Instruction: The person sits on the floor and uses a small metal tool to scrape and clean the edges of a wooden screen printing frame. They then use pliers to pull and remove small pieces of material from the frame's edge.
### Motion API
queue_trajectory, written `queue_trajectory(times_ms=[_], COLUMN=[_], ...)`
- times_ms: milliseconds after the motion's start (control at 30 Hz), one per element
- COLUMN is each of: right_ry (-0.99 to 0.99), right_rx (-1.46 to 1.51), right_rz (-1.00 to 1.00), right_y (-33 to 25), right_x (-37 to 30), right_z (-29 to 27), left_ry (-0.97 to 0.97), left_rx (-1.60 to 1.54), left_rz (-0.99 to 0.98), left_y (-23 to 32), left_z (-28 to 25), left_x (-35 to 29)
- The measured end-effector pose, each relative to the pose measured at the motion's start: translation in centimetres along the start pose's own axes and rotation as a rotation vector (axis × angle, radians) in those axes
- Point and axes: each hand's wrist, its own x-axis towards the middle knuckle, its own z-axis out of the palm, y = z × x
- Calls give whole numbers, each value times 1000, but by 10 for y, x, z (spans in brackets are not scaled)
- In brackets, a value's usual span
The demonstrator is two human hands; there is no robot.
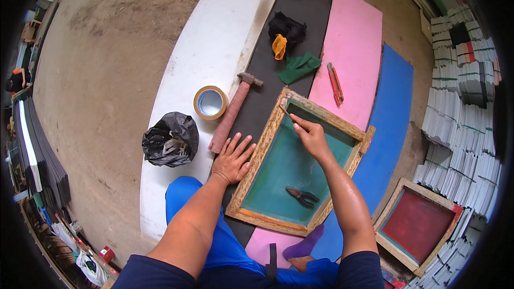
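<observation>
A screen-printing frame [254, 169] of worn wood, with green mesh, lies tilted before me. My left hand [234, 159] rests flat, fingers spread, between its left side and a hammer [233, 111] with a wrapped reddish handle. My right hand [312, 138] is over the mesh, pinching a thin pointed tool [283, 109] whose tip is at the frame's upper left inner corner. The fingers hide most of this tool, so its exact kind is unclear. Pliers [303, 197] with dark handles lie on the mesh near the lower rail.
White [209, 32], black [313, 5], pink [353, 37] and blue [394, 101] sheets cover the floor. On them lie a tape roll [198, 108], black plastic bag [160, 150], red cutter [335, 84], green cloth [300, 68] and black cloth [289, 28]. At right are a red-mesh frame [417, 225] and bundled stacks [466, 115].
</observation>
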Motion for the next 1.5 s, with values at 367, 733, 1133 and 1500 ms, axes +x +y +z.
queue_trajectory(times_ms=[367,733,1133,1500], right_ry=[-49,63,-20,-107], right_rx=[92,-705,-989,-65], right_rz=[265,131,75,274], right_y=[-26,-62,-70,-22], right_x=[-1,-1,-2,13], right_z=[-21,-5,3,-14], left_ry=[-3,-17,-23,-5], left_rx=[15,-2,21,24], left_rz=[-1,-16,-12,0], left_y=[-1,-2,-1,-3], left_z=[6,4,5,6], left_x=[-2,-4,-5,-3])
